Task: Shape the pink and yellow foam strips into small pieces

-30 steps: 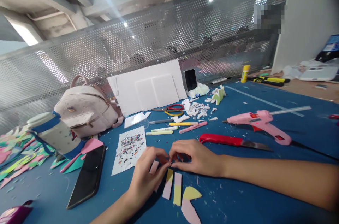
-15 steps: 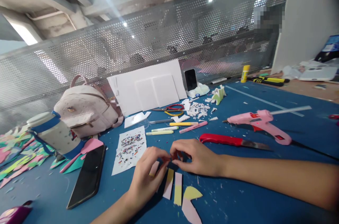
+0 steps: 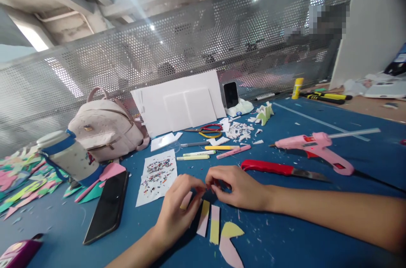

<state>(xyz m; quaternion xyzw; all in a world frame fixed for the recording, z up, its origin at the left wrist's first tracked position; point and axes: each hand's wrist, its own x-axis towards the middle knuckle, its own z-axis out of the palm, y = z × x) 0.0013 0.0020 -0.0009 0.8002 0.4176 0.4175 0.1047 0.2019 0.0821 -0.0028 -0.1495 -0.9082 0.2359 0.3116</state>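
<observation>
My left hand (image 3: 182,202) and my right hand (image 3: 233,187) meet fingertip to fingertip above the blue table, both pinched closed. Whatever lies between the fingertips is too small or hidden to make out. Under my left hand, a pink-and-yellow strip (image 3: 186,200) is partly covered. Just right of it lie another pink-and-yellow strip (image 3: 203,218), a third strip (image 3: 215,224) and a curved pink-and-yellow foam piece (image 3: 231,244). A white sheet (image 3: 139,198) scattered with tiny dark and coloured bits lies beyond my left hand.
A red utility knife (image 3: 269,167) and a pink glue gun (image 3: 317,147) lie to the right. Several markers (image 3: 222,147), scissors (image 3: 209,129) and white scraps (image 3: 239,131) sit ahead. Leftward are a black phone (image 3: 108,209), a tumbler (image 3: 68,158) and a backpack (image 3: 106,126).
The whole view has shifted slightly, so the table's things appear a little further right. Both hands keep nearly the same pinched pose, fingertips together.
</observation>
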